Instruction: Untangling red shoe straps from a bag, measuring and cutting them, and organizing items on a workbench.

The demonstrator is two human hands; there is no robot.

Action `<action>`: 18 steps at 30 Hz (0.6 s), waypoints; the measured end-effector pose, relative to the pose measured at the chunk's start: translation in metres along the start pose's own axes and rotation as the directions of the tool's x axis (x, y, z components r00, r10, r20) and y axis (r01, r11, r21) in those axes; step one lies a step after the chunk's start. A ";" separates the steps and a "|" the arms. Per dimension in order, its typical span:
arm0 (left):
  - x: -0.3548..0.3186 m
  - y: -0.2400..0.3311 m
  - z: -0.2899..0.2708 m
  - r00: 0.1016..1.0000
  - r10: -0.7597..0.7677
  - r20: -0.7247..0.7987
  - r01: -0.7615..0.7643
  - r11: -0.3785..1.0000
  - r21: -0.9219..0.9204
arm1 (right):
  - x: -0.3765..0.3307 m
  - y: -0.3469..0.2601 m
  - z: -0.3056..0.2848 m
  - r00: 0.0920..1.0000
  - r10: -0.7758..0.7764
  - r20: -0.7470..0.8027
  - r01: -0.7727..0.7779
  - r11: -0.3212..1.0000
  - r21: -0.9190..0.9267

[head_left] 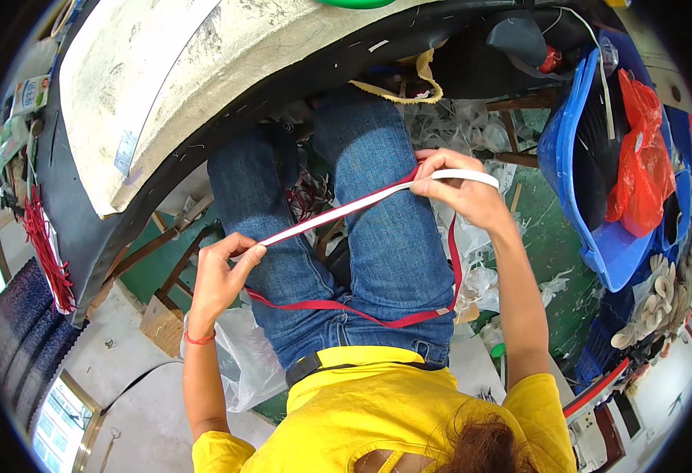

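A white strip [328, 215] is stretched taut above my thighs, with a dark red strap [377, 319] running along its far edge. My left hand [226, 264] pinches both at the left end between thumb and fingers. At the right end my right hand [460, 185] grips them too, and a short length of the white strip sticks out past its fingers. The rest of the red strap hangs in a loop over my lap. A small pale piece sits on that loop near its right bend.
Ahead stands a workbench with a pale worn board [156, 87] and a metal ruler [127, 150]. At the right, a blue bin [567, 158] contains a red plastic bag [645, 158]. Red cords [42, 252] hang at the left. Clear plastic scraps [472, 126] litter the green floor.
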State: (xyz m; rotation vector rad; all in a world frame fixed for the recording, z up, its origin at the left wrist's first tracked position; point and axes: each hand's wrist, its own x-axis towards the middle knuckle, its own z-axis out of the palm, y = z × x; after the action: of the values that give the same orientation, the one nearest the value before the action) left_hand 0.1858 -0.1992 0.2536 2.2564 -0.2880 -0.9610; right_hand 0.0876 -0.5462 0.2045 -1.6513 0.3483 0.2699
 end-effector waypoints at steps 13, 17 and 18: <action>0.059 0.123 0.090 0.864 0.490 0.114 -0.503 0.849 0.163 | -0.035 -0.029 0.014 0.929 -0.254 -0.270 0.122 0.898 -0.422; 0.022 0.205 0.044 0.693 0.579 0.429 -0.468 0.814 -0.344 | -0.094 -0.117 -0.001 0.898 -0.314 -0.309 0.104 0.832 -0.545; 0.018 0.222 0.032 0.658 0.579 0.481 -0.412 0.812 -0.413 | -0.102 -0.126 -0.012 0.891 -0.307 -0.336 0.148 0.894 -0.423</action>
State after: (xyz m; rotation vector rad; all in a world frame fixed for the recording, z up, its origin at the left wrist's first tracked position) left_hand 0.1871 -0.3908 0.3716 1.4356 -0.9481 -1.2708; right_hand 0.0408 -0.5394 0.3604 -2.1261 0.4123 -0.1998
